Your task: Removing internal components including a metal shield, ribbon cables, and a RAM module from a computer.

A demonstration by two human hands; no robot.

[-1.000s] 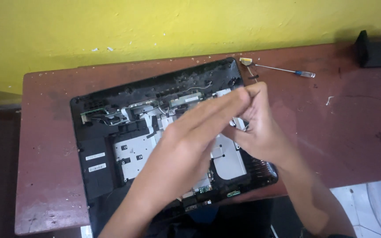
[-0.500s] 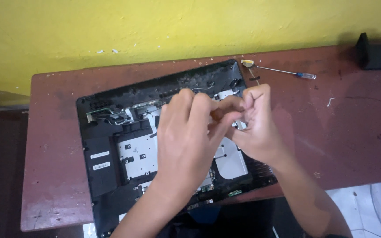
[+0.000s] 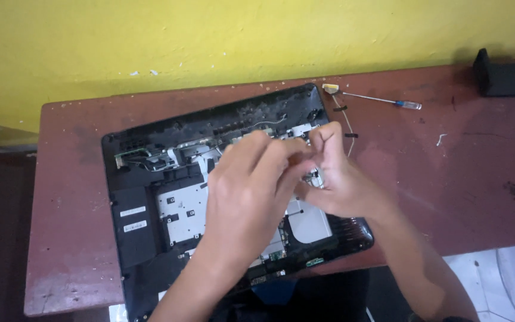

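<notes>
Head view: the opened laptop base [image 3: 150, 220] lies on the table's [image 3: 460, 197] left half, near its front edge; the left hand [image 3: 248, 191] and right hand [image 3: 335, 179] meet above its middle, fingers curled together, pinching something too small to tell; a screwdriver [image 3: 379, 99] rests near the back edge.

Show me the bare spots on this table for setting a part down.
The widest free patch of the table lies right of the opened laptop, below the screwdriver and the black block. A narrower strip runs along the laptop's left side. It is crowded over the laptop's middle, where the left hand and right hand meet.
</notes>
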